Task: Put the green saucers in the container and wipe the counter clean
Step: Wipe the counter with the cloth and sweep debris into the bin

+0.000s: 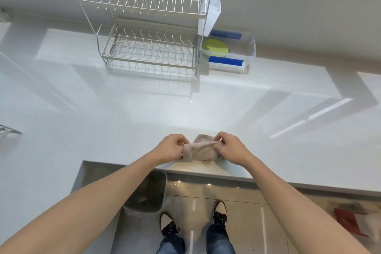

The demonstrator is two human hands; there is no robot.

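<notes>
Green saucers (pixel 215 48) lie stacked inside a clear plastic container (pixel 250 50) with blue clips, at the back of the white counter (pixel 127 113) to the right of the dish rack. Near the counter's front edge a beige cloth (pixel 201 151) rests bunched up. My left hand (pixel 172 147) pinches its left end and my right hand (pixel 231 147) pinches its right end, so the cloth is stretched between them just above the counter.
A two-tier wire dish rack (pixel 148 27) with a white cutlery holder (pixel 210 10) stands at the back. A grey bin (pixel 147 192) sits on the floor below the counter edge, left of my shoes. A metal object (pixel 8 130) pokes in at the far left.
</notes>
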